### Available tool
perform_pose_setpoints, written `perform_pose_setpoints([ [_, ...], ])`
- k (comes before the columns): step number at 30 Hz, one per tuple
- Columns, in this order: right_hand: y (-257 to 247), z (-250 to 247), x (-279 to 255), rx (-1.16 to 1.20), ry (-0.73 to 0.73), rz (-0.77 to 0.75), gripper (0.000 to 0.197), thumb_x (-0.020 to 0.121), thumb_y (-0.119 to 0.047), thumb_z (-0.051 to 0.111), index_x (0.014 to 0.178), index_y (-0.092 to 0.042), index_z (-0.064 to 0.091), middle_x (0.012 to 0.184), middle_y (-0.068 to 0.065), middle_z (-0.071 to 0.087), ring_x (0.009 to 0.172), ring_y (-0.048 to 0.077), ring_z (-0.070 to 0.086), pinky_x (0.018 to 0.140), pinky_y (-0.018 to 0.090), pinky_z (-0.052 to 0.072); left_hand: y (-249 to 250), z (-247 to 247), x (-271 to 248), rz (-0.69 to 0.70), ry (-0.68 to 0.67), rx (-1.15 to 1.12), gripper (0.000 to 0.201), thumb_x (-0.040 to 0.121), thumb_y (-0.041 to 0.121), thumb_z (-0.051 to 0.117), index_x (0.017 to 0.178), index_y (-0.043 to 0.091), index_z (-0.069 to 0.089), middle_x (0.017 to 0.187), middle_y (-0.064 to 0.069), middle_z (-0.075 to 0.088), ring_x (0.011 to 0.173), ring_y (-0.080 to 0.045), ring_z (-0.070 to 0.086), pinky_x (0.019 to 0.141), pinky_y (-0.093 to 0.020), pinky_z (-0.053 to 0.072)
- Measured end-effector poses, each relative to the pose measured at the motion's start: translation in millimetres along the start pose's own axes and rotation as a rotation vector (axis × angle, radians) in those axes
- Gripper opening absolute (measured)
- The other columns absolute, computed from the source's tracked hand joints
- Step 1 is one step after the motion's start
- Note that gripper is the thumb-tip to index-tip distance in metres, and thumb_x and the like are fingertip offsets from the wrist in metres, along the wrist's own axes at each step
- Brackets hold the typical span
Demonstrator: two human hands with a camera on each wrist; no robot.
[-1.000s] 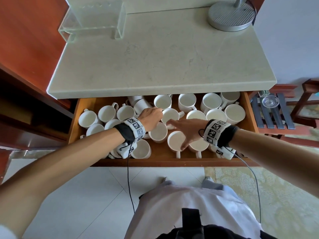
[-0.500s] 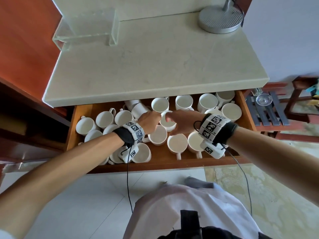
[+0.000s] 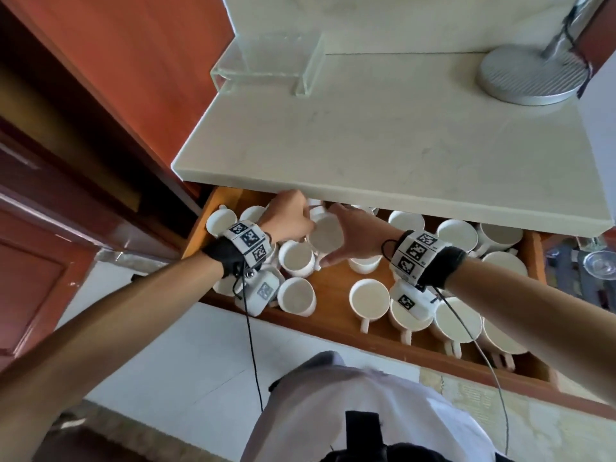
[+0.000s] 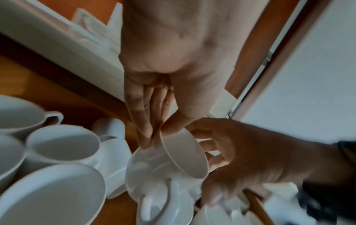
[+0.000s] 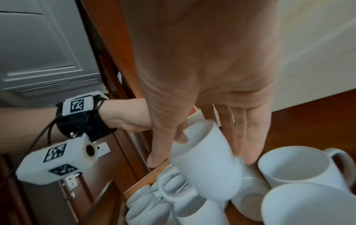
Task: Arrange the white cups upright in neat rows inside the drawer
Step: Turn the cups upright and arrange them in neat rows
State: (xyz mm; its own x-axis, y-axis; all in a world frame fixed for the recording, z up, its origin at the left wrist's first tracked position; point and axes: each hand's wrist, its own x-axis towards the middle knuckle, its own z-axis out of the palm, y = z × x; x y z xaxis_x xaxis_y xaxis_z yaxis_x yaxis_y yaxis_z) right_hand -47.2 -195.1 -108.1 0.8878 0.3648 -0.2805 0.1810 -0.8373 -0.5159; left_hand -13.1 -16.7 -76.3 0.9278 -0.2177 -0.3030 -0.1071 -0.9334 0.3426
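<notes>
The open wooden drawer [image 3: 333, 280] holds several white cups, most upright, like the upright cup [image 3: 296, 258] just below the hands. Near the back left, at the countertop's edge, both hands meet on one tilted white cup [image 3: 325, 233]. My left hand [image 3: 301, 221] pinches its rim between thumb and fingers, as the left wrist view shows on the cup [image 4: 185, 153] under my left hand [image 4: 156, 134]. My right hand [image 3: 333, 236] wraps the cup's side from the right. In the right wrist view the cup [image 5: 208, 164] lies between the thumb and fingers of my right hand [image 5: 201, 161].
A pale stone countertop [image 3: 383, 145] overhangs the drawer's back. On it stand a clear acrylic stand [image 3: 266, 68] and a round metal lamp base [image 3: 533, 75]. Upright cups [image 3: 456, 235] crowd the drawer's right side. A wine glass [image 3: 600, 261] stands beyond the drawer's right end.
Both hands have moved to the back left of the drawer and now hold one tilted cup between them. The head view has swung, so the drawer appears slanted.
</notes>
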Motion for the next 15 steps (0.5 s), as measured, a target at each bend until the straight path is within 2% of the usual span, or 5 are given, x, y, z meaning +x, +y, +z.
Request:
perform_pose_setpoints([
  [3, -5, 8, 3, -0.03, 0.065, -0.103, 0.11, 0.058, -0.053, 0.092, 0.145, -0.016, 0.035, 0.138, 0.007, 0.052, 0.12, 0.029, 0.056, 0.094, 0.041, 0.05, -1, -6, -13, -0.084, 0.043, -0.108, 0.011, 0.08, 0.005, 0.069, 0.071, 0.003, 0.074, 0.056, -0.007, 0.071, 0.051, -0.016, 0.072, 0.06, -0.029, 0.062],
  [6, -5, 16, 3, -0.082, 0.097, -0.209, 0.103, 0.066, -0.042, 0.09, 0.148, -0.023, 0.031, 0.142, 0.006, 0.048, 0.124, 0.03, 0.053, 0.093, 0.039, 0.05, -1, -4, -22, -0.117, 0.086, -0.106, 0.011, 0.08, 0.002, 0.067, 0.07, 0.003, 0.074, 0.054, -0.006, 0.07, 0.05, -0.015, 0.071, 0.059, -0.028, 0.062],
  [10, -5, 20, -2, -0.155, 0.11, -0.261, 0.092, 0.071, -0.036, 0.086, 0.147, -0.024, 0.035, 0.142, 0.004, 0.047, 0.12, 0.028, 0.054, 0.083, 0.035, 0.048, -3, 2, -25, -0.121, 0.06, -0.113, 0.01, 0.082, 0.004, 0.068, 0.075, -0.001, 0.073, 0.055, -0.008, 0.071, 0.049, -0.015, 0.071, 0.052, -0.022, 0.057],
  [12, -5, 22, -3, -0.178, 0.102, -0.237, 0.092, 0.068, -0.038, 0.087, 0.144, -0.024, 0.036, 0.136, 0.002, 0.05, 0.113, 0.027, 0.057, 0.077, 0.037, 0.052, -4, 7, -21, -0.097, 0.028, -0.122, 0.01, 0.081, 0.005, 0.068, 0.076, -0.002, 0.073, 0.053, -0.008, 0.07, 0.05, -0.015, 0.072, 0.059, -0.028, 0.062],
  [15, -4, 22, -4, -0.223, 0.068, -0.182, 0.093, 0.06, -0.041, 0.091, 0.135, -0.019, 0.041, 0.126, 0.0, 0.056, 0.102, 0.025, 0.06, 0.076, 0.04, 0.056, -10, 15, -9, 0.012, -0.065, -0.111, 0.012, 0.081, 0.006, 0.069, 0.071, -0.001, 0.072, 0.053, -0.006, 0.07, 0.053, -0.016, 0.073, 0.07, -0.037, 0.064],
])
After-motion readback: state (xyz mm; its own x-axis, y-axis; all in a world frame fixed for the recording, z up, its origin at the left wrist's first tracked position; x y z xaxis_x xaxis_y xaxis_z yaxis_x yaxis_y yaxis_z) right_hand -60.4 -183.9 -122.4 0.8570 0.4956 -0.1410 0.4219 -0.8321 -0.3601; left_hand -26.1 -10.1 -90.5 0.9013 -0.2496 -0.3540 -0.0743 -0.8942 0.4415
